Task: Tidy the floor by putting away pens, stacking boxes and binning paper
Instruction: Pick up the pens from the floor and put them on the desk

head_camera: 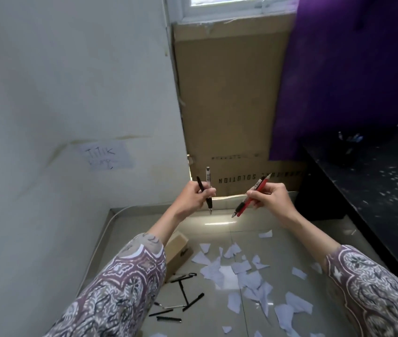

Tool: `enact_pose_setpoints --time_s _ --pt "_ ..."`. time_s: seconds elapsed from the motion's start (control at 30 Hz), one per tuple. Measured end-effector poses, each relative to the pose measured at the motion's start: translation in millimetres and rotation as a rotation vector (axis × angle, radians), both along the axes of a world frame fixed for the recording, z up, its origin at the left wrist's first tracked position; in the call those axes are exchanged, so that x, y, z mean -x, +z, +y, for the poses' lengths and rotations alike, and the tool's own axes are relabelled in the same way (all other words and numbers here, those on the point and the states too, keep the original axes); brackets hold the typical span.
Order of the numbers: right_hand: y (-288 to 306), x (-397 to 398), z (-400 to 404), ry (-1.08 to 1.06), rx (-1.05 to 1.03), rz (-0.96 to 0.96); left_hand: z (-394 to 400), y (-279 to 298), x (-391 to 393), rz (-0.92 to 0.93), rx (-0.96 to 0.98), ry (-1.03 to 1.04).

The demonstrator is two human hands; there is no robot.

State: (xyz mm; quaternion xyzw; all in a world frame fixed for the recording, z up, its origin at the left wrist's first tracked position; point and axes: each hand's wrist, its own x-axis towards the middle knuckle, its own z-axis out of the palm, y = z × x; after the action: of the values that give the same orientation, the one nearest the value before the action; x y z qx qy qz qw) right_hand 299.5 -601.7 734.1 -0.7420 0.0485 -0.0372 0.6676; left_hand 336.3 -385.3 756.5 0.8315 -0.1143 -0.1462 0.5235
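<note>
Left hand (194,197) grips two black pens (208,190); right hand (269,195) pinches red pens (251,195), w/ poss. a black one. Carry tips-down to desk cup (346,152); more lie below.

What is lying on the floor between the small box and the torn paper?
In the head view, black pens lie scattered on the floor between the box and the paper.

box (177,252) half hidden behind left sleeve (120,283), pen cup (346,149) blurred, dark
</note>
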Motion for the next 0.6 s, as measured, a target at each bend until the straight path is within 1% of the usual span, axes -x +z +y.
enact_pose_setpoints --time_s 0.17,0.3,0.43,0.6 --pt "18.1 6.6 -50.1 -0.115 0.002 -0.026 -58.4 7.5 -5.1 -0.037 0.008 -0.019" --pt "28.0 -2.1 -101.9 -0.188 -0.038 -0.051 -116.5 15.4 -19.8 -0.033 0.061 0.007" --pt "36.3 -21.2 -164.2 -0.289 -0.063 -0.072 -183.2 26.7 -43.5 -0.085 0.059 -0.01" --pt "51.5 -54.4 -249.3 -0.412 -0.058 -0.107 -274.9 37.6 -84.6 -0.12 0.101 0.055"
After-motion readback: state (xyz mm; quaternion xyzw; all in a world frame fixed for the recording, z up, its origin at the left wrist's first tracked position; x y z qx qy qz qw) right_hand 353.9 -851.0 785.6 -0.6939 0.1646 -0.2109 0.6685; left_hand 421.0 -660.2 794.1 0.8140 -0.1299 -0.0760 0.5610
